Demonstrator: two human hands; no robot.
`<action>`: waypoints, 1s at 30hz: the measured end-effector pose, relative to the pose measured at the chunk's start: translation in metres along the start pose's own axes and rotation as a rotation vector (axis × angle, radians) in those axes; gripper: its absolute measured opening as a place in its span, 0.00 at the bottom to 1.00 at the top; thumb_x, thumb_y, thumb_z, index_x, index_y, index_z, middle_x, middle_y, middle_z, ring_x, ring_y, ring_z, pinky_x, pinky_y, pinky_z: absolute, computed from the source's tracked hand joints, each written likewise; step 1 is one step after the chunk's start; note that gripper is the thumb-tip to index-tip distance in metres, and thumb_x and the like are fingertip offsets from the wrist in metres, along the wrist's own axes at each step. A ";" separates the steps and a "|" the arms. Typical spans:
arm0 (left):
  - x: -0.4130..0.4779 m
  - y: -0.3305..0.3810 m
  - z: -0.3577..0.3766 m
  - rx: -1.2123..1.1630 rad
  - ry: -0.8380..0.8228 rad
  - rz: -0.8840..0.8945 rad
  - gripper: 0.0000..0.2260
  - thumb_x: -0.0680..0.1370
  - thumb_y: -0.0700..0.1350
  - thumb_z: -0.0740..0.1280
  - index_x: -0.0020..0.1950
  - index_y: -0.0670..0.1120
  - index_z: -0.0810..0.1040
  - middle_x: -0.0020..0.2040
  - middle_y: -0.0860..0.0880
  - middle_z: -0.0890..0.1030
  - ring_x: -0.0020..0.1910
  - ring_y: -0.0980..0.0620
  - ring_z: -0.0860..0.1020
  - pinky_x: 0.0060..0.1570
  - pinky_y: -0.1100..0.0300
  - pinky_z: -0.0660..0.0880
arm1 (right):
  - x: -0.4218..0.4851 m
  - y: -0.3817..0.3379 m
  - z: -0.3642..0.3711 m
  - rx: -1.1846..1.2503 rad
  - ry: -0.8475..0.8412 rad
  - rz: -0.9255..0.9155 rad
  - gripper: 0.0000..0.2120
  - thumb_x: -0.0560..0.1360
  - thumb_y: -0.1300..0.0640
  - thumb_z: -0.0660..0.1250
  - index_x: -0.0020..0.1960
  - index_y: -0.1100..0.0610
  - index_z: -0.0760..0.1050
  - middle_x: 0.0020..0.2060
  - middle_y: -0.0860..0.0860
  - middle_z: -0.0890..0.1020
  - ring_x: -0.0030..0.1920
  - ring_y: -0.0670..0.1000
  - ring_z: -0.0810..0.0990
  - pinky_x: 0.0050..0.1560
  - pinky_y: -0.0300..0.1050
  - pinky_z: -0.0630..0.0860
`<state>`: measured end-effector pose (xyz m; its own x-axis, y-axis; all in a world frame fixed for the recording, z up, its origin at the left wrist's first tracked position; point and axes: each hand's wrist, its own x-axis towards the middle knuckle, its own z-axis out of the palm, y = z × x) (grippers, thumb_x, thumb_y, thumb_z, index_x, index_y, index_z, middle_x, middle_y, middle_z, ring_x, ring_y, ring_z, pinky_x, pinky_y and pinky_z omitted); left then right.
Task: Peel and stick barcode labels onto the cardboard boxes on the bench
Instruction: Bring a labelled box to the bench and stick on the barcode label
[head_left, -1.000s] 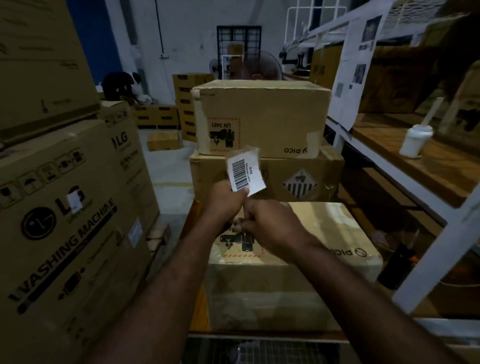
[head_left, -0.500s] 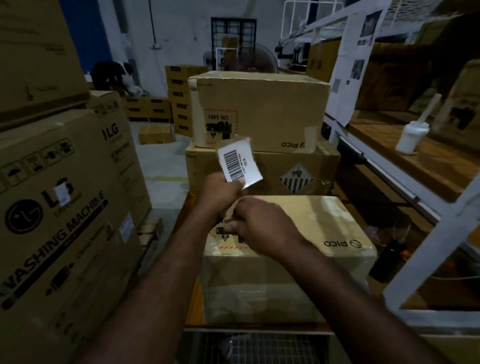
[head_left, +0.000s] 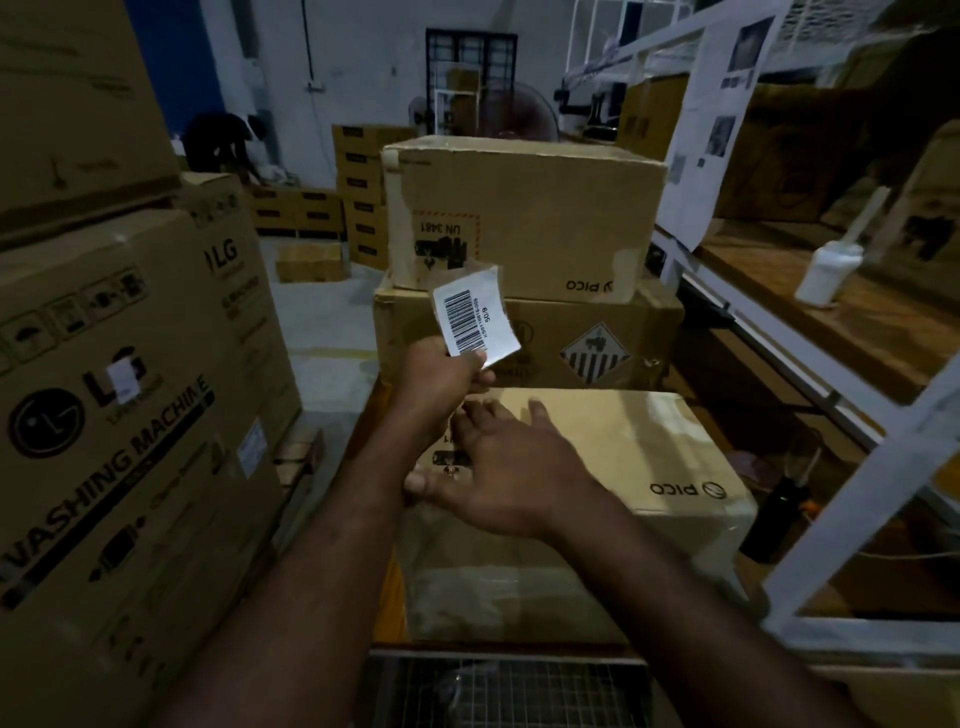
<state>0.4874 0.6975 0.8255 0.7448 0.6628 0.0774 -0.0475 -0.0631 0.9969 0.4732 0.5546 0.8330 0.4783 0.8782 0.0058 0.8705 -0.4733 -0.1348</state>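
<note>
**Label raised in the left hand, right hand spread over the near box**

Closest to the camera, the right hand (head_left: 498, 467) lies open with straight, spread fingers low over the top of the near box (head_left: 639, 447). It covers part of a printed mark there and holds nothing. Whether the palm actually presses the cardboard cannot be told.

Just beyond it, the left hand (head_left: 441, 371) pinches the lower edge of the label (head_left: 475, 317). The label stands upright in the air with its barcode facing the camera, its long axis close to vertical and its free top corner curling. It sits above and slightly beyond the right hand, apart from every box. The left hand is the one that must bring it down, probably onto the bare cardboard beside the right hand's fingers. Whether a backing sheet is on it cannot be told.

Behind the label, a middle box (head_left: 571, 332) with a striped diamond mark carries a top box (head_left: 524, 208). To the left stands a washing machine carton (head_left: 130, 415). Far right, a white bottle (head_left: 826, 273) sits on a shelf (head_left: 883, 322).
</note>
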 end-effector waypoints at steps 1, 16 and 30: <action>0.001 -0.001 0.000 -0.001 0.011 0.010 0.07 0.79 0.37 0.66 0.56 0.41 0.79 0.50 0.41 0.84 0.42 0.47 0.84 0.44 0.52 0.82 | -0.007 -0.003 0.000 0.007 -0.004 -0.024 0.57 0.63 0.19 0.34 0.79 0.54 0.56 0.79 0.52 0.58 0.79 0.51 0.52 0.77 0.63 0.45; -0.003 -0.001 -0.003 0.031 0.014 0.047 0.07 0.79 0.37 0.66 0.57 0.39 0.80 0.48 0.42 0.84 0.44 0.46 0.85 0.43 0.54 0.82 | -0.002 0.001 -0.004 0.078 0.010 -0.105 0.37 0.76 0.30 0.38 0.72 0.48 0.68 0.73 0.47 0.70 0.74 0.50 0.64 0.72 0.69 0.54; -0.001 -0.007 -0.004 0.029 0.054 0.064 0.07 0.78 0.39 0.67 0.55 0.42 0.80 0.48 0.44 0.85 0.43 0.47 0.85 0.47 0.49 0.83 | -0.046 0.004 0.010 0.153 0.161 -0.131 0.29 0.78 0.36 0.51 0.70 0.50 0.74 0.72 0.46 0.73 0.74 0.44 0.66 0.77 0.57 0.56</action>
<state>0.4849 0.7001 0.8187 0.7035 0.6962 0.1426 -0.0741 -0.1276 0.9890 0.4536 0.5128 0.8226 0.3856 0.9030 0.1895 0.9044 -0.3293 -0.2712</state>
